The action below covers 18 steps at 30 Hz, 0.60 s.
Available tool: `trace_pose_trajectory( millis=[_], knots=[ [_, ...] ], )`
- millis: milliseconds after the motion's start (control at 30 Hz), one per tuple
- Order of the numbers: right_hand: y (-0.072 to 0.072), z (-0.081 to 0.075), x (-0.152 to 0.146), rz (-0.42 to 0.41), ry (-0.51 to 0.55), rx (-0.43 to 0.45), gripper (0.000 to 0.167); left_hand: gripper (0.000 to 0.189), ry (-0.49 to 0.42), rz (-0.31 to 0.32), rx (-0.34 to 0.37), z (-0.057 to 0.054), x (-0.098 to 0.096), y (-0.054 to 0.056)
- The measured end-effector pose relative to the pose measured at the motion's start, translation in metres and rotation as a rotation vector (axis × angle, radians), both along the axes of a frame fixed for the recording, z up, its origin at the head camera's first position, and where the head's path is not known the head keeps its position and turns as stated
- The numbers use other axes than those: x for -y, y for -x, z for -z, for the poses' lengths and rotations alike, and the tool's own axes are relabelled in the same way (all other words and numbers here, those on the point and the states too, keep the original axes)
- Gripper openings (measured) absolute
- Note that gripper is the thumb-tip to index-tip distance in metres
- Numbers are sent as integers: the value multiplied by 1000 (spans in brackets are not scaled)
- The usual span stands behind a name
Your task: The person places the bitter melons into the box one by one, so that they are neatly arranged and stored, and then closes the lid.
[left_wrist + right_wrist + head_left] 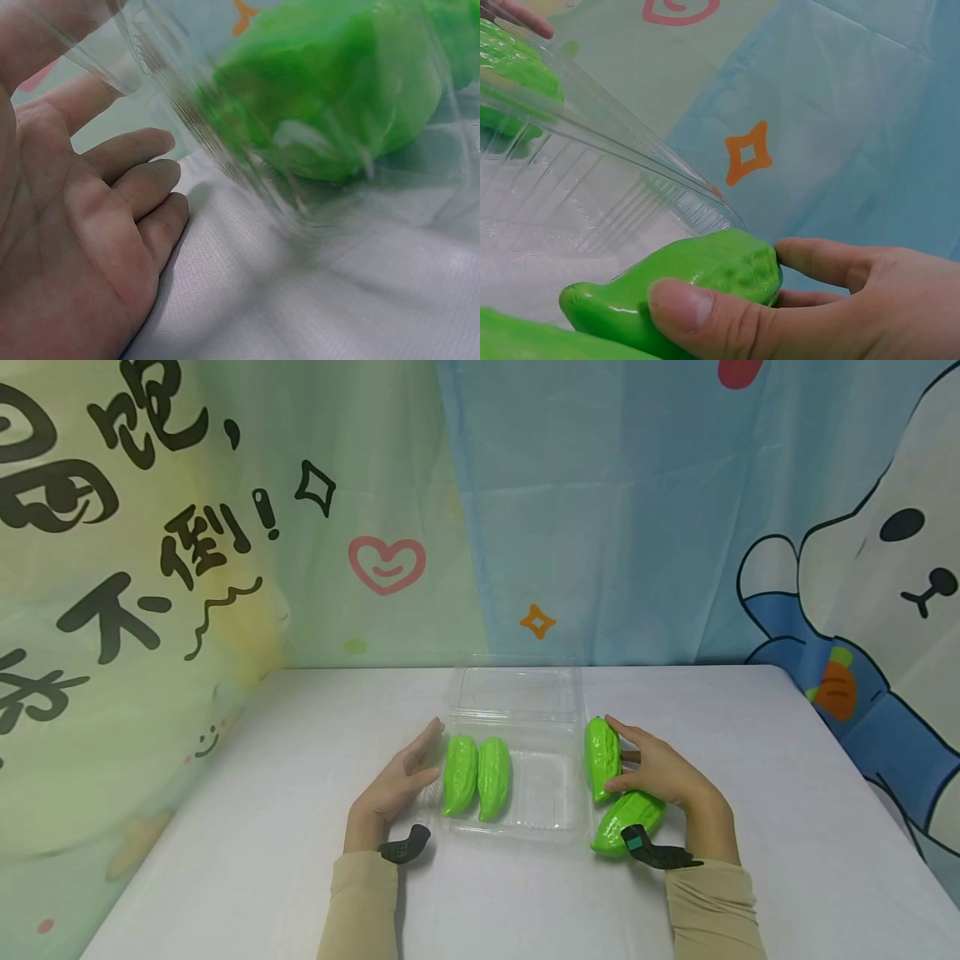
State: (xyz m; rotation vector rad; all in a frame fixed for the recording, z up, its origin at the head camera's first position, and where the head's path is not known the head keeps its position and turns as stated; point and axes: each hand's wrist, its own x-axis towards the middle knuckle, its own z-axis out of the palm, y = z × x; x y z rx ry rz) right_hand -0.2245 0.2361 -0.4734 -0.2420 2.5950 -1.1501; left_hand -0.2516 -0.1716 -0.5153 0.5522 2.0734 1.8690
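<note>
My right hand [663, 770] pinches a glossy green toy bitter melon [602, 758] between thumb and fingers, just beyond the right wall of a clear plastic box [551, 789]. In the right wrist view, the thumb lies along the near side of the held bitter melon [705, 259] and a fingertip touches its blunt end. Another bitter melon [628, 822] lies below that hand. Inside the box, two more, a left one [461, 777] and a right one [493, 778], stand side by side. My left hand [395, 783] is at the box's left wall, fingers extended, holding nothing.
The box's clear lid [517, 692] is folded back toward the rear edge of the white table [300, 777]. Behind the table hangs a printed curtain [600, 527]. A dark wrist strap sits on each arm.
</note>
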Motion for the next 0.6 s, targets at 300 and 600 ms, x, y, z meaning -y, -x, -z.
trace_pose_trajectory(
  millis=[300, 600],
  knots=[
    [0, 0, 0, 5, 16, -16, 110, 82, 4, 0, -1, -1, 0, -1],
    [-1, -2, 0, 17, 9, -28, 109, 82, 18, -4, -7, -2, -1, -2]
  ],
)
